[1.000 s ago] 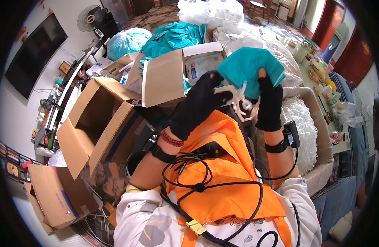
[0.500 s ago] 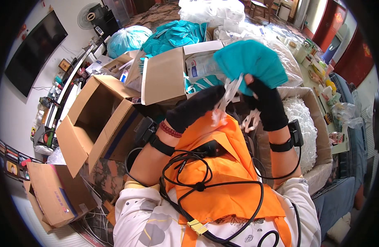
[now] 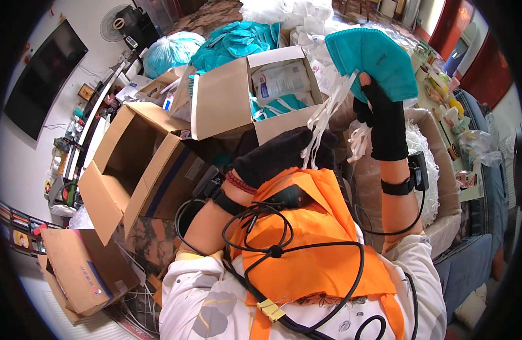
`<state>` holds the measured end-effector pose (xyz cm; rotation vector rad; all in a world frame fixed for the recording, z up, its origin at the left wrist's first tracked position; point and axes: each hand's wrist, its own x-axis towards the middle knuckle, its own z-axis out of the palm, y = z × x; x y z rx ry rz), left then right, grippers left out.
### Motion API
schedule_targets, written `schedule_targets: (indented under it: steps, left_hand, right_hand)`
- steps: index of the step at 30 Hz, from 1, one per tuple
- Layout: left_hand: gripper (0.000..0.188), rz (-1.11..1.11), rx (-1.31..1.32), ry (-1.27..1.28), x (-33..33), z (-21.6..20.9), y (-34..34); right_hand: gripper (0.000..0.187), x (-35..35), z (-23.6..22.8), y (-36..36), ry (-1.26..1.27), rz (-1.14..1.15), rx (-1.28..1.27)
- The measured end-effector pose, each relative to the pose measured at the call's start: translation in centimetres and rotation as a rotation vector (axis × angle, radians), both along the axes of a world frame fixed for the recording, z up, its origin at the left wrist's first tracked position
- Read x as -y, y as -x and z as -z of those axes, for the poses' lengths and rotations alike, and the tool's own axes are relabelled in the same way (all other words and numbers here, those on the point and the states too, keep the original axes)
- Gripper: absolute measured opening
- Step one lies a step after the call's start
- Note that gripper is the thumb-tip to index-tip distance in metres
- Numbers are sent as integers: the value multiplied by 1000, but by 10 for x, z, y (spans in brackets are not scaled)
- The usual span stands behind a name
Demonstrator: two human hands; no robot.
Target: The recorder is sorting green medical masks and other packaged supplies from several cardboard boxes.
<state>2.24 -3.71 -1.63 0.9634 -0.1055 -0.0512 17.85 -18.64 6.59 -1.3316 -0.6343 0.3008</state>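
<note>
Your black-gloved right hand (image 3: 387, 110) pinches teal fabric masks (image 3: 374, 59), spread above it — right of the open brown cardboard box (image 3: 221, 105); whether your black-gloved left hand (image 3: 281, 152) grips, I can't tell.

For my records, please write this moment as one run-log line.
left hand: low, near hanging white straps | right hand: raised, gripping teal masks | ahead: open carton with white packet

Fisheye view from the left of two head-worn cameras, tilted down and forward over the wearer's orange apron (image 3: 317, 277). The left hand (image 3: 289, 148) and right hand (image 3: 384, 113) are near; the floor (image 3: 215, 18) at the top lies farther (straight edges bend toward the rim).
</note>
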Motion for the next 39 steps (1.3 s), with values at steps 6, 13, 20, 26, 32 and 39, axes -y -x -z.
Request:
schedule_targets:
  steps: [6, 13, 20, 26, 32, 39]
  left_hand:
    - [41, 122, 28, -138, -1, -7, 3]
    - [42, 17, -50, -7, 13, 0, 1]
    - [41, 15, -47, -42, 7, 6, -2]
    - [34, 42, -35, -148, 13, -3, 9]
    - [29, 96, -176, -134, 10, 34, 2]
    - [22, -256, 164, -1229, -2, 36, -10]
  right_hand:
    - [29, -1, -8, 1, -12, 91, 39]
    - [30, -1, 0, -3, -22, 162, 68]
    - [29, -2, 6, -8, -53, 90, 73]
    - [29, 9, 18, -47, -201, 161, 47]
    - [32, 11, 21, -39, -347, 177, -47]
    - [34, 19, 43, -8, -619, -654, -385]
